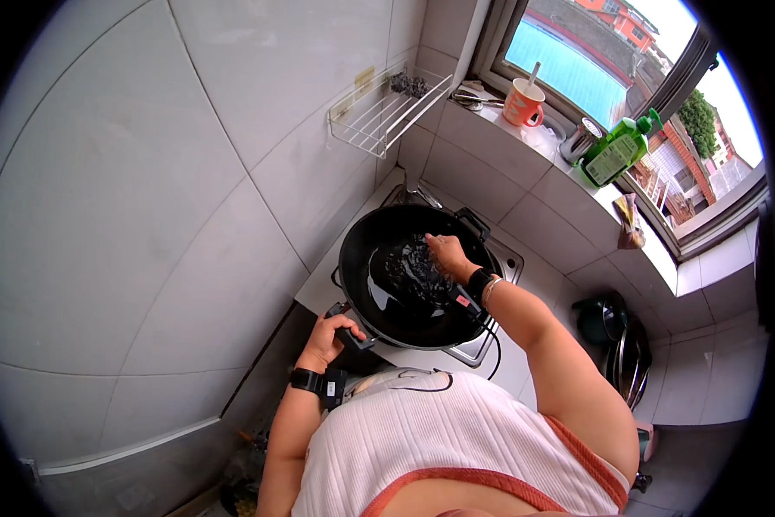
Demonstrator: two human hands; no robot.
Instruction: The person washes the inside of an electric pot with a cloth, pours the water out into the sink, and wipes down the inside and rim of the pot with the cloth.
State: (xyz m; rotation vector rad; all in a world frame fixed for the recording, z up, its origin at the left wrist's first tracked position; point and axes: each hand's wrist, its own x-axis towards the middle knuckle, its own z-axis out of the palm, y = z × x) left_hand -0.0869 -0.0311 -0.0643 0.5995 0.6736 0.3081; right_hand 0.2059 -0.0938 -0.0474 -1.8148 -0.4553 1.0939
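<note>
- Black wok [363,250]: sits over sink [516,264], wet inside.
- Left hand [328,337]: grasping wok's near-left handle [352,333].
- Right hand [450,256]: inside wok, curled; can't tell if holding anything.
- Wire rack [379,125]: on left wall [224,224], far end.

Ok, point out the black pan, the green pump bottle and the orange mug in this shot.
Black pan [363,257]: head view, on the inner wall at its left side.
Green pump bottle [613,157]: head view, on the label.
Orange mug [518,105]: head view, on its side.
</note>
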